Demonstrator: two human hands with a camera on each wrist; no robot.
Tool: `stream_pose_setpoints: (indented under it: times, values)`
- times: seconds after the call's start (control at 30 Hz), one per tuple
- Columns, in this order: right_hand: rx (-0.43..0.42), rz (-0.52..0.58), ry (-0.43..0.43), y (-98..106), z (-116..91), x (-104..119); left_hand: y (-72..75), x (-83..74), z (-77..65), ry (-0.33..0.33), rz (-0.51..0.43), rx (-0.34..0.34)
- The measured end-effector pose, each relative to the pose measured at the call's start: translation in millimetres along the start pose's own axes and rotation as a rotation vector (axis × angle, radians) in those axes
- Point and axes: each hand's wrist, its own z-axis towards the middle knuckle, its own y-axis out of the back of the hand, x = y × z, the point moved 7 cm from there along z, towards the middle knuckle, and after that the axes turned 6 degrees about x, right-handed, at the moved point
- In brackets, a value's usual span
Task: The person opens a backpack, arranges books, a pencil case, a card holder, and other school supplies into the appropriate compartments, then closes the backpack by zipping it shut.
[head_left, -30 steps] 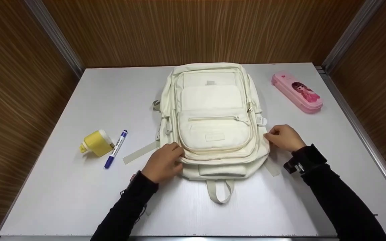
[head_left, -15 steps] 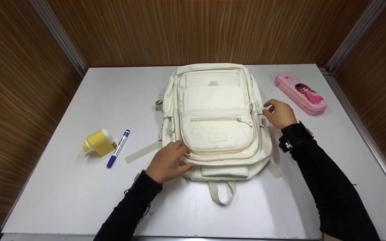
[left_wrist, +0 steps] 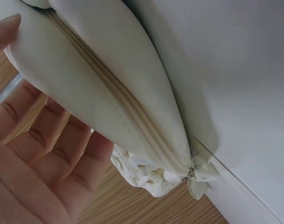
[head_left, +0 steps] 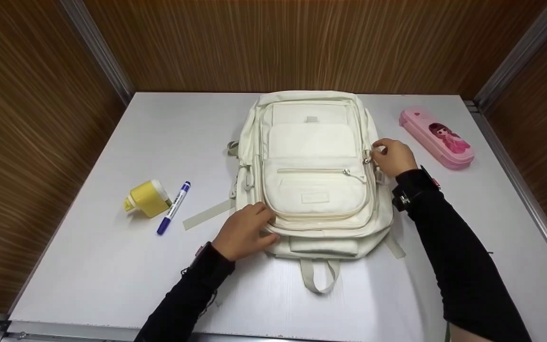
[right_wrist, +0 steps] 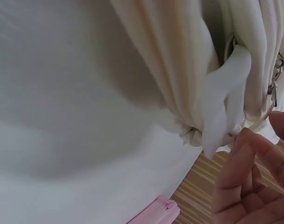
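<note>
A cream backpack (head_left: 314, 185) lies front side up on the white table, its carry handle loop (head_left: 321, 280) towards the person. My left hand (head_left: 247, 232) rests at its lower left corner, fingers against the fabric and thumb spread apart. In the left wrist view those fingers (left_wrist: 93, 147) lie along the bag's edge beside a zipper (left_wrist: 118, 95). My right hand (head_left: 394, 159) is at the bag's right side, thumb and index finger right at the cord (right_wrist: 258, 125) of a metal zipper pull (right_wrist: 273, 88). I cannot tell whether they pinch the cord.
On the left lie a yellow bottle (head_left: 149, 198) with a white base and a blue-and-white marker (head_left: 174, 208). A pink pencil case (head_left: 437, 137) with a doll picture is at the back right. Loose straps (head_left: 209, 214) stick out from the bag. Wood-grain panels (head_left: 302, 45) enclose the table.
My right hand has moved from the bag's lower right edge up to the zipper pull. My left thumb has spread away from the fingers at the corner. The camera view has shifted slightly.
</note>
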Motion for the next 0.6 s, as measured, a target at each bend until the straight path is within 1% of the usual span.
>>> stream_pose_setpoints:
  times: [0.13,0.33,0.6]
  values:
    - [0.033,-0.004,0.001,-3.0,2.6,1.0,-1.0,0.5,0.1,0.009,-0.002,0.011]
    - [0.069,0.012,-0.032,-4.7,4.1,-0.2,-1.2,0.3,0.1,0.000,-0.003,0.008]
    - [0.072,0.030,-0.028,0.7,-2.6,-4.6,-0.8,1.0,-1.1,-0.007,-0.013,0.000]
